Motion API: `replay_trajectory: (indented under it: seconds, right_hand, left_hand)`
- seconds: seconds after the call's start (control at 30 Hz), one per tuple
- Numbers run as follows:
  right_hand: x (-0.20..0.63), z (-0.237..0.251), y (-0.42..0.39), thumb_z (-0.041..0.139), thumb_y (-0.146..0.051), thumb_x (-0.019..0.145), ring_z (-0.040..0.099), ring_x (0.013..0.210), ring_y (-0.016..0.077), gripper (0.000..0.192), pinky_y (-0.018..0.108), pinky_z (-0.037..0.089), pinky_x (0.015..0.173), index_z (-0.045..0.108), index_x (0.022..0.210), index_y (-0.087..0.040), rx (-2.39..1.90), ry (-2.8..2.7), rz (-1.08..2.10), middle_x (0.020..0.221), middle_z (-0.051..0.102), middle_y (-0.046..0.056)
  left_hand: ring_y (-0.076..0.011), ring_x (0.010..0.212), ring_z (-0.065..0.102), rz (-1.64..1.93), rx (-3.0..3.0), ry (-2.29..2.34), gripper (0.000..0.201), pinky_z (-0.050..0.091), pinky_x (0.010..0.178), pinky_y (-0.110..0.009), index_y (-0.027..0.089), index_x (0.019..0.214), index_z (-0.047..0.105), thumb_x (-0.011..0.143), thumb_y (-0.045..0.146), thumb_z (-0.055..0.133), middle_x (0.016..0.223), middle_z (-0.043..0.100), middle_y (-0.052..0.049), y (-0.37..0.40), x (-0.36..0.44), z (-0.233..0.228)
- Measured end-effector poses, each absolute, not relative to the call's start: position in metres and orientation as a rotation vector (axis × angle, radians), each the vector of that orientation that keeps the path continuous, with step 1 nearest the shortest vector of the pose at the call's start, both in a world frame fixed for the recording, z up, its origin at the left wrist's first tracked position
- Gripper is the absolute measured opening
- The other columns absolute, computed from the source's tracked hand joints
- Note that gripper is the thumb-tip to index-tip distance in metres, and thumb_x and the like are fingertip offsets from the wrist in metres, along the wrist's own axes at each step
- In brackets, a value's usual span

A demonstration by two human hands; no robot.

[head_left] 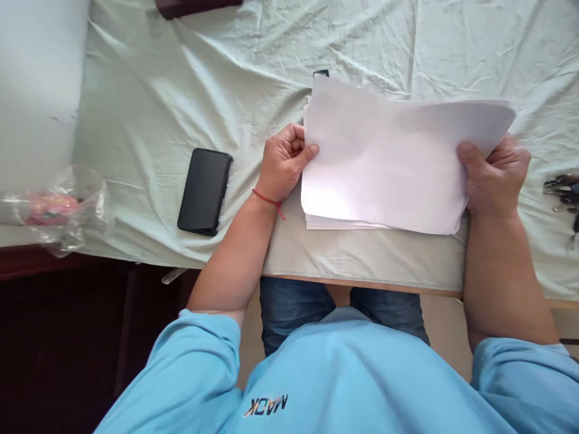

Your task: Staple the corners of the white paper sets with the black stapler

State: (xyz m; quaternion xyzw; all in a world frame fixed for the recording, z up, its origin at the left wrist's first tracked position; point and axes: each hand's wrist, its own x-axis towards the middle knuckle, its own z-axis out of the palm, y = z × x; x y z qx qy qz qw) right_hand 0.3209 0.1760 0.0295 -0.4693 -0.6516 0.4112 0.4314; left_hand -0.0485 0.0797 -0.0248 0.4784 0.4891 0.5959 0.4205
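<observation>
White paper sheets lie between my two hands over the cloth-covered table, bowed a little along their far edge. My left hand pinches the left edge, thumb on top and fingers curled beneath; a red string circles that wrist. At the right end, my right hand grips the sheets with its thumb on top, and its fingers are partly hidden behind the paper and slightly blurred. More sheets show under the near edge. A small dark object peeks out past the far left corner of the paper.
A black phone or phone case lies left of my left arm. Clear plastic wrapping with something pink sits at the far left. Keys or similar metal pieces are at the right edge. A dark red object stands at the back. The pale tablecloth is wrinkled.
</observation>
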Motion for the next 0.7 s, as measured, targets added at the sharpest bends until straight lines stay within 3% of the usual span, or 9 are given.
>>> replay_trajectory:
  seconds: [0.3,0.5,0.7]
  right_hand:
    - [0.321,0.031,0.175,0.070,-0.047,0.088,0.050,0.080,0.0074,0.036,0.024,0.042,0.081,0.064,0.102,-0.014,-1.151,-1.620,1.062,0.093,0.059,0.003]
    - [0.323,0.033,0.175,0.071,-0.047,0.087,0.050,0.078,0.0072,0.036,0.025,0.042,0.078,0.065,0.099,-0.014,-1.195,-1.574,1.107,0.094,0.060,0.003]
    - [0.319,0.035,0.178,0.072,-0.048,0.085,0.042,0.075,0.0072,0.035,0.024,0.038,0.074,0.060,0.096,-0.017,-1.251,-1.585,0.911,0.087,0.053,0.001]
  left_hand:
    - [-0.0152,0.071,0.070,1.558,1.203,1.261,0.052,0.057,0.059,-0.027,0.024,0.080,0.054,0.091,0.064,0.085,0.066,0.053,0.004,0.078,-0.044,-0.014]
    - [-0.0115,0.060,0.060,1.555,1.185,1.273,0.049,0.049,0.052,-0.026,0.024,0.082,0.057,0.095,0.064,0.081,0.064,0.049,0.005,0.077,-0.044,-0.012]
    - [-0.0092,0.056,0.054,1.535,1.168,1.266,0.051,0.044,0.050,-0.025,0.024,0.079,0.052,0.093,0.062,0.084,0.061,0.043,0.006,0.075,-0.042,-0.010]
